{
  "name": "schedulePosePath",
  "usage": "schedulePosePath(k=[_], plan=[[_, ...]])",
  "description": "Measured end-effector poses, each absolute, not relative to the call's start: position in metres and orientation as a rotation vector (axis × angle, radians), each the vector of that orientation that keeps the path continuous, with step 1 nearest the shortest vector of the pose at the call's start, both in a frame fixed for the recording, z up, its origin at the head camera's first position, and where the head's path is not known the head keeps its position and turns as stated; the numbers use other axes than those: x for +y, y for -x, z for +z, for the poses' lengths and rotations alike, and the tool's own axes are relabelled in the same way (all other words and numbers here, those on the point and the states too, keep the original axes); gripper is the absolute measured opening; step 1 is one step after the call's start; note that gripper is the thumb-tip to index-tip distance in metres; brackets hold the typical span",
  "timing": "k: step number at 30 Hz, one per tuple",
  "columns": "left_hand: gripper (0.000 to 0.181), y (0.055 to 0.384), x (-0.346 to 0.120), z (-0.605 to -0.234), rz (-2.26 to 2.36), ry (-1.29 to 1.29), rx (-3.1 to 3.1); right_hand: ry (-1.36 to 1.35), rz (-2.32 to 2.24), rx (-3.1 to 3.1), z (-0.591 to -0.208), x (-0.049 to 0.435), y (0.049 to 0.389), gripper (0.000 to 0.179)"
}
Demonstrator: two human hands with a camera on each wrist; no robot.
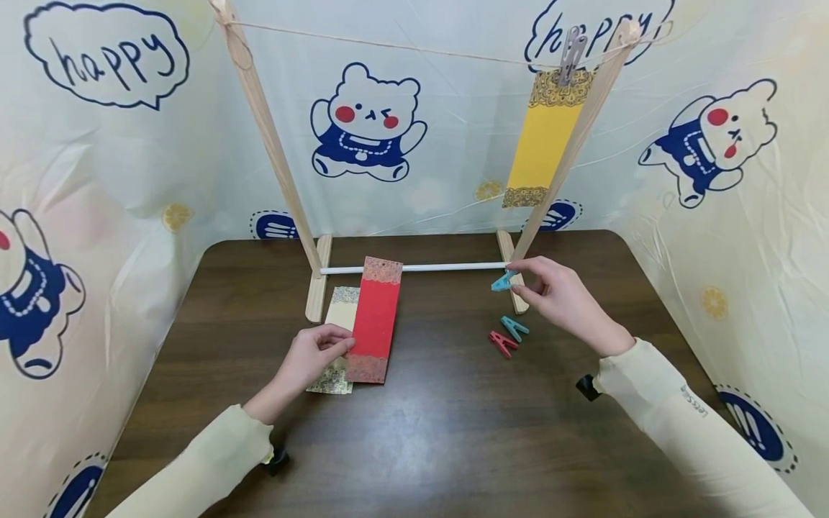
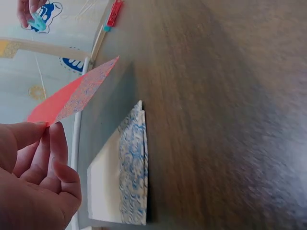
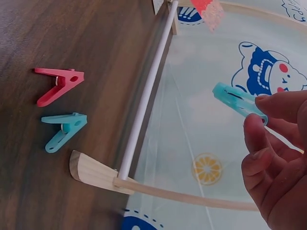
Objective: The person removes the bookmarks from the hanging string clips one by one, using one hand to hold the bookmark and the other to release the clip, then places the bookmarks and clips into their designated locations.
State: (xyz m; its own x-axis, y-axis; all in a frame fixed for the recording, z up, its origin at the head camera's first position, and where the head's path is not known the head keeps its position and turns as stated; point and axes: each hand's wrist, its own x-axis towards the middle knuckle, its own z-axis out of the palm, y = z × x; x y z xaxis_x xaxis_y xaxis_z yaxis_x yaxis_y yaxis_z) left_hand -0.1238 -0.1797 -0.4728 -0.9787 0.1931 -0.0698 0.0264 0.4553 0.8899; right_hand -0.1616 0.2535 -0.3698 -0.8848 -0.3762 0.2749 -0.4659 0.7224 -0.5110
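Note:
My left hand [image 1: 317,354] pinches the edge of a red card [image 1: 376,316] with patterned ends, raised off the table in the left wrist view. Below it lies a cream card [image 2: 105,187] with a blue patterned band, seemingly more than one layer thick. My right hand [image 1: 562,296] holds a blue clothespin [image 3: 240,101] between thumb and fingers, above the table. Another blue clothespin [image 1: 514,328] and a red clothespin [image 1: 502,344] lie on the table near that hand. A yellow card [image 1: 547,144] hangs from the string [image 1: 388,46], held by a grey clothespin [image 1: 573,56].
A wooden frame stands at the back, with a left post [image 1: 272,144], a right post [image 1: 583,137] and a white crossbar [image 1: 453,267] low between them. The brown table [image 1: 440,446] ends against a printed cloth backdrop [image 1: 453,165].

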Motion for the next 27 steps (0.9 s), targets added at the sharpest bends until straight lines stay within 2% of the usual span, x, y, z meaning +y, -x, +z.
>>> schedulePosePath(k=[15,27], plan=[[0.028,0.121,-0.204,-0.475,1.512,-0.009,2.441,-0.650,0.903,-2.837,-0.380,0.255,0.163,0.036],[0.027,0.128,-0.210,-0.480,1.434,0.110,2.423,-0.623,0.879,-2.872,-0.381,0.254,0.163,0.038]])
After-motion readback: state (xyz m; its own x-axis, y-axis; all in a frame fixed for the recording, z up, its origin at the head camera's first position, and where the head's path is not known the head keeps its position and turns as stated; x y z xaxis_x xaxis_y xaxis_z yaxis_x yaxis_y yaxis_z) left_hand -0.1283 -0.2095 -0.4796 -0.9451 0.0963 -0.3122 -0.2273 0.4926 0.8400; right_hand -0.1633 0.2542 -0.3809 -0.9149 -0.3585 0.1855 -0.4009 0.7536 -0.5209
